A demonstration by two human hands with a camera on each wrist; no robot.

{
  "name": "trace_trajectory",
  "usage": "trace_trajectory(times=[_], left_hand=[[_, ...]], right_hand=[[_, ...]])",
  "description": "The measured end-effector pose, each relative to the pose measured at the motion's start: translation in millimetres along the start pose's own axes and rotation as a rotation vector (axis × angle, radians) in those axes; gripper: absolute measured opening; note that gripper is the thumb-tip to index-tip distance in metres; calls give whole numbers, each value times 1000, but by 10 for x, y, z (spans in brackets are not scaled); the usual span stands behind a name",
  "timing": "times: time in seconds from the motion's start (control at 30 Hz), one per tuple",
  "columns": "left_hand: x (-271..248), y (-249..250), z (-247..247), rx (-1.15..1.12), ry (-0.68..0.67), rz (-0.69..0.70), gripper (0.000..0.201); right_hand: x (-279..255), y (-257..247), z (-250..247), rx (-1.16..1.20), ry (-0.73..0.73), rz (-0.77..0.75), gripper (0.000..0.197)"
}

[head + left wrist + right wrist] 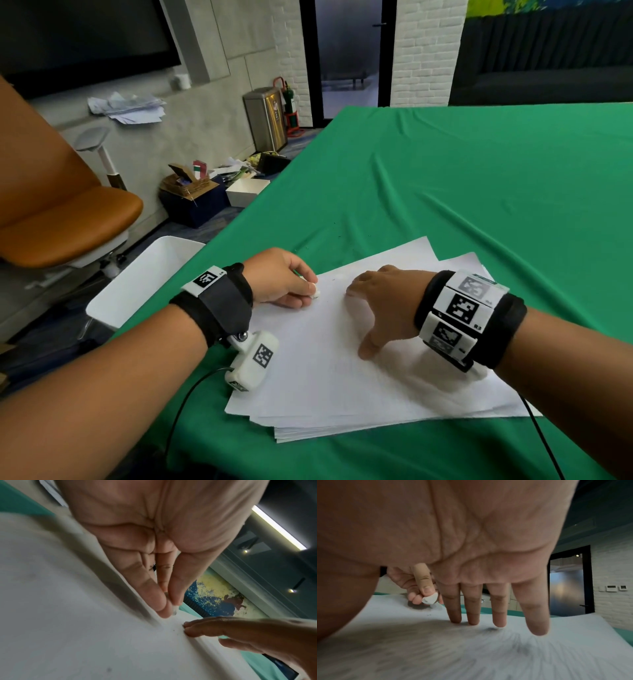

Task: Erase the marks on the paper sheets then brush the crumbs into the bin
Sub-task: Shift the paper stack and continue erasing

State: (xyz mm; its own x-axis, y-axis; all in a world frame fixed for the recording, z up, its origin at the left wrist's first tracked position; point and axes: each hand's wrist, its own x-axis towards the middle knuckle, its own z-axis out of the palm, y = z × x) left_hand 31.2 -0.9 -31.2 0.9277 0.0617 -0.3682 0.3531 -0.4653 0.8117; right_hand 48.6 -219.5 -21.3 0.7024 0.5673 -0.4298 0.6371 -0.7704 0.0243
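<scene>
A stack of white paper sheets [342, 370] lies on the green cloth at the table's near side. My left hand [284, 281] pinches a small white eraser [315, 293] at the top sheet's left edge; the right wrist view shows the eraser [430, 599] between thumb and fingers just above the paper [471, 649]. My right hand [380, 305] lies spread on the top sheet, its straight fingertips [456, 619] pressing the paper. A few dark crumbs [173, 630] sit on the sheet between both hands, and in the left wrist view the left hand [169, 608] is seen from the palm side.
A white bin [144, 281] stands on the floor against the table's left edge, just beside my left wrist. An orange chair [68, 219] is further left. The green cloth [479, 192] stretches far and right. A black cable [544, 442] trails from my right wrist.
</scene>
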Motion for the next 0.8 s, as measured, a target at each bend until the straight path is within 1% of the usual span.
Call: trace_trajectory(times=[0.07, 0.2, 0.37, 0.43, 0.53, 0.57, 0.6, 0.63, 0.73, 0.77, 0.8], left_hand=[[44, 29, 46, 90, 3, 0, 11], [155, 114, 93, 247, 70, 36, 3], [158, 146, 138, 315, 43, 89, 7], [40, 116, 159, 346, -41, 109, 6], [-193, 70, 174, 449, -267, 91, 5], [-224, 72, 175, 476, -314, 82, 5], [-216, 80, 171, 479, -319, 81, 4], [-179, 97, 165, 459, -281, 88, 4], [18, 138, 140, 367, -63, 107, 4], [57, 141, 145, 343, -24, 106, 5], [64, 137, 156, 327, -14, 107, 5]], right_hand=[[19, 32, -1, 42, -16, 1, 112], [-30, 76, -1, 65, -78, -28, 139], [-34, 64, 32, 64, -75, -39, 147], [-37, 66, 31, 70, -90, -29, 147], [-52, 56, 36, 77, -152, -8, 149], [-55, 51, 34, 77, -170, -4, 150], [-56, 46, 30, 75, -182, -2, 150], [-57, 42, 25, 72, -189, -2, 151], [-60, 30, 13, 63, -187, -7, 150], [-63, 28, 12, 57, -182, -11, 150], [-63, 28, 15, 50, -176, -14, 150]])
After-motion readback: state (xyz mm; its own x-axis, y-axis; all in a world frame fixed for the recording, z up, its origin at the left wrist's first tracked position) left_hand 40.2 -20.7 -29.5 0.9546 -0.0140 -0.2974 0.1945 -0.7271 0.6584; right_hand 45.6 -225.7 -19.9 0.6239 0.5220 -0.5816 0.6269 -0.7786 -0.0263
